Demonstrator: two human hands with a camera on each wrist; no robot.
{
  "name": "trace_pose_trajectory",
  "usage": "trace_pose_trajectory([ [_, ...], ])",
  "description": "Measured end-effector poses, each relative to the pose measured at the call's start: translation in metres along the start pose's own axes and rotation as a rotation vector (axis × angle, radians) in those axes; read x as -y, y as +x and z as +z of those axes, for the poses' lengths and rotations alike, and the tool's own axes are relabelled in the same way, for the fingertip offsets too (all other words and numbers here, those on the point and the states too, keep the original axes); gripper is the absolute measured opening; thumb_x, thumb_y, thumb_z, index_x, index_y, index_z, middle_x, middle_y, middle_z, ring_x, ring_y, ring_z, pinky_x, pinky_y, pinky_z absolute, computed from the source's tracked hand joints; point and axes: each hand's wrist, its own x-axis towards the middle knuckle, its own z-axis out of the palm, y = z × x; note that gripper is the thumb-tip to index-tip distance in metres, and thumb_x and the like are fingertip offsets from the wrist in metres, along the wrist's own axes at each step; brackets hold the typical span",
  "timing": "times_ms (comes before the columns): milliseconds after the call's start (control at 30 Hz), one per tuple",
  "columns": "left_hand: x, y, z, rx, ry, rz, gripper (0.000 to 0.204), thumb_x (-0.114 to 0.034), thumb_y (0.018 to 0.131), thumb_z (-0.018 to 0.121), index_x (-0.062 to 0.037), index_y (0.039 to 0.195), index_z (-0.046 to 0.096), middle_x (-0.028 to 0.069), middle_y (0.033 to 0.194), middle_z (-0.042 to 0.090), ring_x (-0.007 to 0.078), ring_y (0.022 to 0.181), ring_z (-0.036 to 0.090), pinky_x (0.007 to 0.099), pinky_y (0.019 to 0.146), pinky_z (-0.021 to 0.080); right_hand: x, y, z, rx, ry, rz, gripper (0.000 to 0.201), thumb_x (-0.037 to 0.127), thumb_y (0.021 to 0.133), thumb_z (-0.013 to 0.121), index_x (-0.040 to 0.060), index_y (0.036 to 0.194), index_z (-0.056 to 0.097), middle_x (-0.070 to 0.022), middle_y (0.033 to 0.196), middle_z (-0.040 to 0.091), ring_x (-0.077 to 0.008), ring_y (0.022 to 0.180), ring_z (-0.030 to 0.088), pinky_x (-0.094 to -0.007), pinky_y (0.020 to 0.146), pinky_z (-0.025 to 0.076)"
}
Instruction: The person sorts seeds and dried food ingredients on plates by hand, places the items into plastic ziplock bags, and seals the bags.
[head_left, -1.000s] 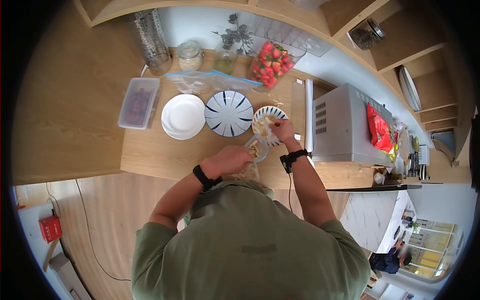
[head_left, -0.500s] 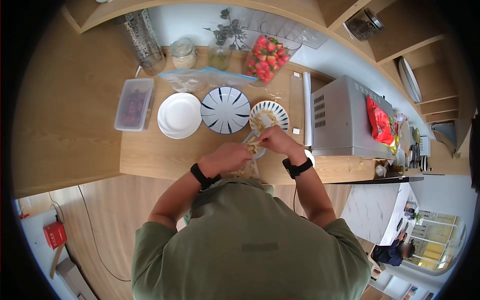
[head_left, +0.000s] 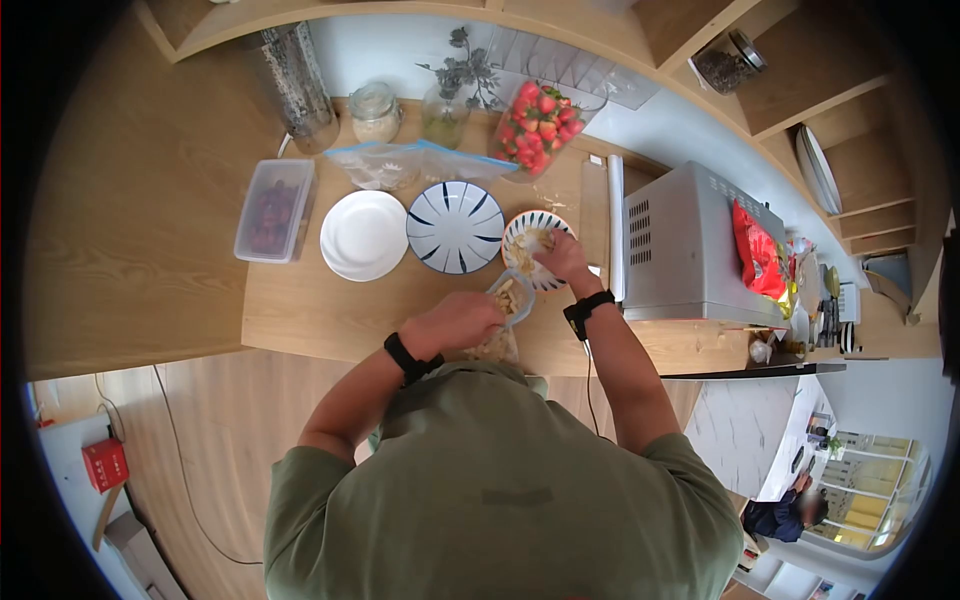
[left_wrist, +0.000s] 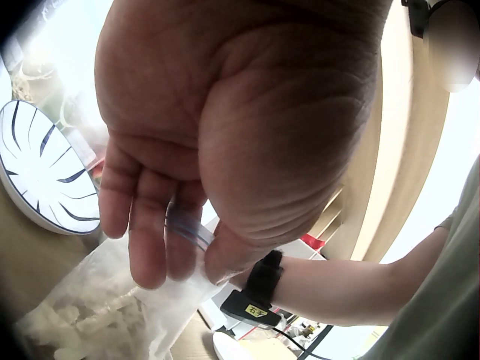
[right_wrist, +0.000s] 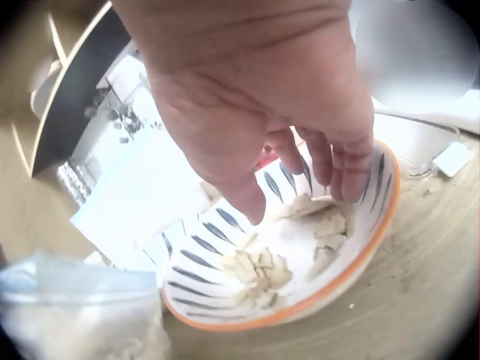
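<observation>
My left hand (head_left: pixel 462 318) pinches the rim of a clear zip bag (left_wrist: pixel 161 300) between thumb and fingers, at the table's near edge. Pale yellowish slices (left_wrist: pixel 90 322) lie inside the bag, and its mouth is spread toward the bowl. Just beyond it sits a small bowl (right_wrist: pixel 337 289) with an orange rim and dark stripes, holding more pale slices (right_wrist: pixel 259 274). My right hand (head_left: pixel 567 258) reaches down into this bowl. In the right wrist view, its thumb and fingers are apart over the slices, with nothing between them.
Left of the bowl stand a blue-striped plate (head_left: pixel 455 227), stacked white plates (head_left: pixel 364 236) and a lidded plastic box (head_left: pixel 273 212). Behind are another zip bag (head_left: pixel 375 165), a container of strawberries (head_left: pixel 540 128) and a glass jar (head_left: pixel 375 113). A microwave (head_left: pixel 690 245) stands on the right.
My right hand went from the bowl to the bag's mouth, where it held pale slices, and is now back in the bowl without them. The left hand stays at the bag.
</observation>
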Motion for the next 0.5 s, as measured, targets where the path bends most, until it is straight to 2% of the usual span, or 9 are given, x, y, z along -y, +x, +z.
trace_pose_trajectory([
  [67, 0.001, 0.0, 0.001, -0.008, 0.005, 0.0, 0.01, -0.015, 0.081, 0.058, -0.0101, 0.079, 0.067, 0.0125, 0.083, 0.062, 0.0338, 0.08, 0.062, 0.0472, 0.069, 0.049, 0.01, -0.002, 0.01, -0.086, -0.187, -0.221, 0.061, 0.032, 0.069, 0.079, 0.0014, 0.118, 0.061, -0.0215, 0.101, 0.067, -0.0338, 0.096, 0.065, -0.0379, 0.086, 0.052],
  [100, 0.001, 0.0, 0.001, -0.011, 0.006, 0.002, 0.01, -0.015, 0.081, 0.058, -0.0101, 0.079, 0.067, 0.0124, 0.082, 0.062, 0.0338, 0.08, 0.062, 0.0472, 0.068, 0.049, 0.014, -0.001, 0.014, -0.085, -0.187, -0.226, 0.061, 0.032, 0.069, 0.079, 0.0014, 0.118, 0.061, -0.0215, 0.101, 0.067, -0.0338, 0.096, 0.065, -0.0379, 0.086, 0.052],
  [167, 0.001, 0.0, 0.002, -0.01, 0.004, -0.009, 0.01, -0.015, 0.081, 0.058, -0.0102, 0.079, 0.067, 0.0123, 0.082, 0.062, 0.0339, 0.08, 0.062, 0.0471, 0.068, 0.049, 0.023, -0.002, 0.018, -0.063, -0.27, -0.366, 0.059, 0.028, 0.07, 0.079, 0.0026, 0.119, 0.06, -0.0195, 0.098, 0.067, -0.0323, 0.093, 0.066, -0.0387, 0.083, 0.052],
  [200, 0.001, -0.001, 0.001, -0.006, 0.002, -0.016, 0.01, -0.015, 0.081, 0.058, -0.0103, 0.079, 0.067, 0.0122, 0.082, 0.062, 0.0339, 0.08, 0.062, 0.0471, 0.068, 0.049, 0.027, -0.001, 0.018, -0.062, -0.268, -0.367, 0.059, 0.028, 0.07, 0.079, 0.0026, 0.119, 0.06, -0.0195, 0.098, 0.067, -0.0323, 0.093, 0.066, -0.0387, 0.083, 0.052],
  [267, 0.002, -0.003, 0.0, -0.007, 0.0, -0.02, 0.01, -0.014, 0.081, 0.058, -0.0104, 0.079, 0.067, 0.012, 0.082, 0.062, 0.0339, 0.08, 0.062, 0.047, 0.069, 0.049, 0.034, 0.002, 0.018, 0.187, -0.125, -0.194, 0.05, 0.023, 0.071, 0.078, 0.002, 0.114, 0.063, -0.0182, 0.09, 0.068, -0.0329, 0.088, 0.066, -0.0389, 0.078, 0.053],
  [300, 0.002, -0.003, 0.0, -0.01, -0.004, -0.022, 0.009, -0.014, 0.082, 0.058, -0.0105, 0.079, 0.067, 0.0118, 0.082, 0.062, 0.0339, 0.08, 0.062, 0.0468, 0.069, 0.049, 0.036, 0.001, 0.018, 0.188, -0.124, -0.196, 0.05, 0.023, 0.071, 0.078, 0.002, 0.114, 0.063, -0.0182, 0.09, 0.068, -0.0329, 0.088, 0.066, -0.0389, 0.078, 0.053],
  [367, 0.001, -0.003, -0.002, -0.008, -0.003, -0.028, 0.009, -0.014, 0.082, 0.058, -0.0106, 0.08, 0.067, 0.0118, 0.082, 0.062, 0.0338, 0.081, 0.062, 0.0467, 0.069, 0.049, 0.034, 0.0, 0.022, 0.14, -0.09, -0.184, 0.035, 0.018, 0.072, 0.076, 0.0018, 0.101, 0.068, -0.0171, 0.081, 0.068, -0.0322, 0.078, 0.067, -0.038, 0.071, 0.053],
  [500, 0.002, -0.003, -0.002, -0.01, -0.014, -0.027, 0.009, -0.014, 0.082, 0.058, -0.0105, 0.08, 0.066, 0.0122, 0.083, 0.062, 0.0339, 0.081, 0.062, 0.0466, 0.069, 0.049, 0.021, -0.003, 0.017, 0.076, -0.004, -0.243, 0.024, 0.016, 0.072, 0.075, 0.0022, 0.092, 0.071, -0.0174, 0.077, 0.067, -0.031, 0.072, 0.067, -0.0367, 0.066, 0.053],
])
